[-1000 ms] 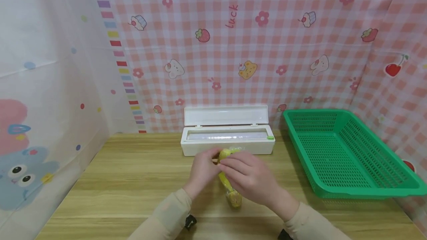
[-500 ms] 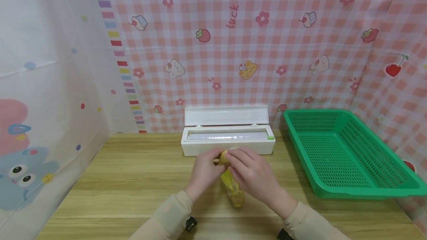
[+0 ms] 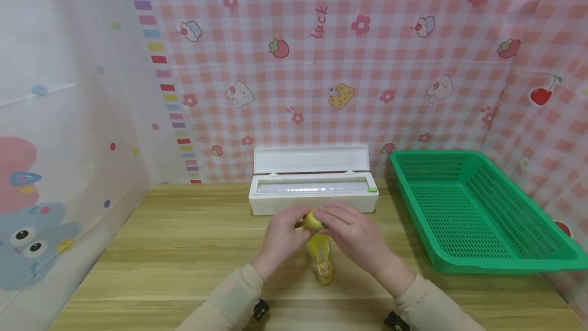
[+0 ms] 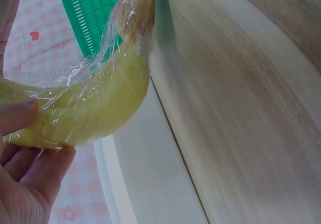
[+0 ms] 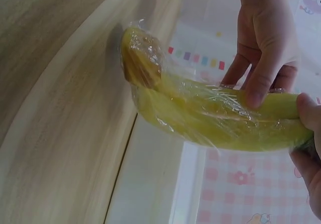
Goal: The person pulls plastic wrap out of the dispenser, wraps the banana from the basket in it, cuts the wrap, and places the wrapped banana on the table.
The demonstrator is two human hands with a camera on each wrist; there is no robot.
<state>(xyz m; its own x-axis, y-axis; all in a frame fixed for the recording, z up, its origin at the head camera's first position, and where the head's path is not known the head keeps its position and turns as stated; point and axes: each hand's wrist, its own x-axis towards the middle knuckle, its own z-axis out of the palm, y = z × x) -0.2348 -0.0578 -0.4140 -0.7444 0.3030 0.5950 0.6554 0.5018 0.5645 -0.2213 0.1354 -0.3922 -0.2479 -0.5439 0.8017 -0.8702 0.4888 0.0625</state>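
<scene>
A small bunch of yellow bananas (image 3: pixel 320 254) is wrapped in clear cling film, held up between both hands above the table. In the head view its brownish stem end points down toward the person. My left hand (image 3: pixel 281 236) pinches the far part of the bananas from the left, thumb on one side and fingers beneath, as the left wrist view shows on the wrapped bananas (image 4: pixel 95 106). From the right, my right hand (image 3: pixel 358 236) grips the far tip. Loose film wrinkles along the bananas (image 5: pixel 210 116) in the right wrist view; the tips are partly hidden by fingers.
Behind the hands stands a white cling film dispenser (image 3: pixel 314 204) with its lid raised and a film roll inside. A green perforated basket (image 3: pixel 429 241) sits at the right of the wooden table (image 3: pixel 151 259). Checked cloth hangs at the back.
The bananas have tilted and turned a little in the hands, so the far end now faces up differently. My right hand's fingers have shifted slightly to the right along the tip.
</scene>
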